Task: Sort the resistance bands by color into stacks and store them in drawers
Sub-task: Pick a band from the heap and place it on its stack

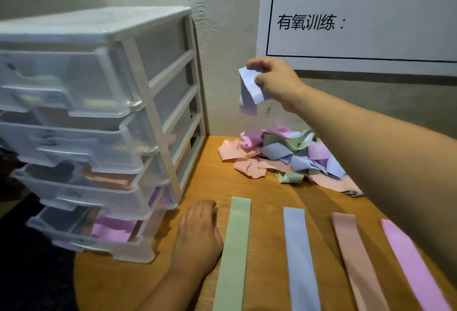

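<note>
- The right hand [277,83] is raised above the far part of the surface [267,192], its grip pinched on a pale blue band [249,90] — thin, matte, folded over on itself, the loose end hanging down below the fingers.
- Right under that hand, against the wall at the far edge, lies a tangled pile of bands [289,157]: soft crumpled loops in peach, pink, lilac, pale blue and pale green, lying across one another.
- The left hand [197,234] rests flat, palm down, on the wood-grain surface near its front-left part, fingers loosely curled and grasping nothing, just beside the green strip.
- Four bands lie flat and straight in a row toward the near edge, apart from each other: a green band [235,251], a blue band [299,258], a peach band [356,261] and a pink band [415,266] — each a long, smooth rectangle.
- At the left edge stands a white plastic drawer unit [153,122] with translucent drawers, all pulled partly out. The bottom drawer [86,229] holds pink bands; the one above shows a peach colour through its wall; what the upper ones hold I cannot tell.
- A white printed board [371,14] hangs on the wall behind.
</note>
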